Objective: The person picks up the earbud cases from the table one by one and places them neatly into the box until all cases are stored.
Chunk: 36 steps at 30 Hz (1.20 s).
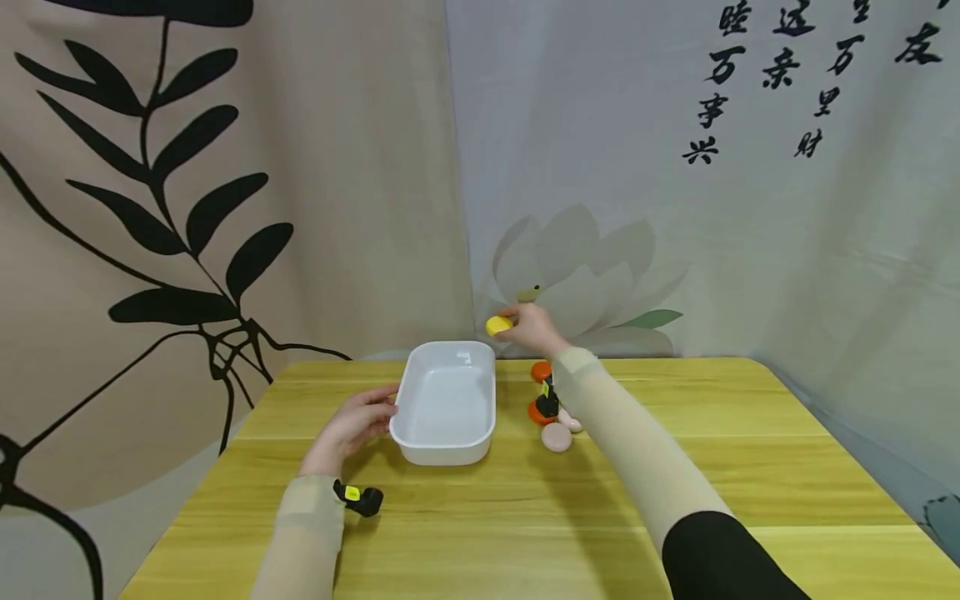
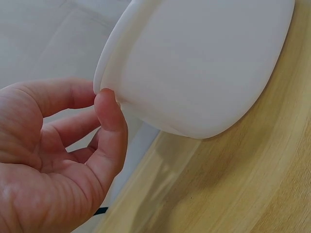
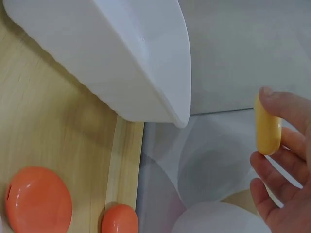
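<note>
A white rectangular basin (image 1: 442,398) stands on the wooden table, its inside bare and white. At its left side my left hand (image 1: 358,423) pinches the rim between thumb and forefinger, also visible in the left wrist view, where the hand (image 2: 63,141) is at the basin's edge (image 2: 194,73). My right hand (image 1: 534,329) is raised beyond the basin's far right corner. Between its thumb and fingers it holds a smooth yellow rounded disc (image 3: 266,128), seen edge-on in the right wrist view. The other fingers of that hand (image 3: 291,165) are spread below the disc.
Right of the basin lie orange rounded discs (image 1: 541,372) and pale pink ones (image 1: 557,437), partly hidden by the right wrist's black camera (image 1: 547,400). Another black camera (image 1: 363,500) sits on the left wrist. A printed curtain (image 1: 375,167) hangs behind the table's far edge.
</note>
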Each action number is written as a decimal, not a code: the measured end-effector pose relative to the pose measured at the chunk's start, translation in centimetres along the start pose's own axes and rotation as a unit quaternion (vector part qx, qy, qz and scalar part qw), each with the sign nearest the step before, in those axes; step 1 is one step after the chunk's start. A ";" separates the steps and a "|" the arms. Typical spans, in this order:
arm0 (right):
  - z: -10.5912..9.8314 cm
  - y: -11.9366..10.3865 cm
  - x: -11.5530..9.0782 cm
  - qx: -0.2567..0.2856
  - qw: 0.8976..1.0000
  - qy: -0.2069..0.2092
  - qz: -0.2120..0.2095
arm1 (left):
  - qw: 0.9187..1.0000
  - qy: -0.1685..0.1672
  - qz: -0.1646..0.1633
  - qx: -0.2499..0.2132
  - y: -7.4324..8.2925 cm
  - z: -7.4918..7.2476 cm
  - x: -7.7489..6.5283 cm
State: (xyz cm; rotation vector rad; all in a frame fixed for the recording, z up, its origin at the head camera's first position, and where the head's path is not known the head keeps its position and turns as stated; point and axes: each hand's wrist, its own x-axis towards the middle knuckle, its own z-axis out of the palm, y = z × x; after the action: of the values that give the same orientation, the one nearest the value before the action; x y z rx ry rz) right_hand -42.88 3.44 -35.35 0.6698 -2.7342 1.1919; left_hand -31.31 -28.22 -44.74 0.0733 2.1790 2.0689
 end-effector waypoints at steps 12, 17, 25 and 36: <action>0.3 -0.4 0.2 0.007 1.000 0.000 0.013 | 1.000 -0.007 0.000 -0.006 0.3 0.2 -0.1; 0.4 -0.5 0.3 0.014 1.000 -0.006 0.017 | 1.000 -0.008 0.001 -0.009 0.3 0.1 -0.1; 0.7 -0.6 0.7 0.027 0.999 -0.013 0.020 | 1.000 -0.009 0.000 -0.012 0.3 0.0 -0.2; 1.3 -0.5 1.3 0.017 1.000 -0.012 0.009 | 1.000 -0.004 -0.004 -0.007 0.0 0.6 0.1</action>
State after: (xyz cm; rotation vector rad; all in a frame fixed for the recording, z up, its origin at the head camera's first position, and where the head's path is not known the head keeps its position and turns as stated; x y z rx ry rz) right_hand -43.67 1.72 -35.62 0.6688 -2.7499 1.2454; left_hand -31.29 -27.62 -44.78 0.0709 2.1553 2.0763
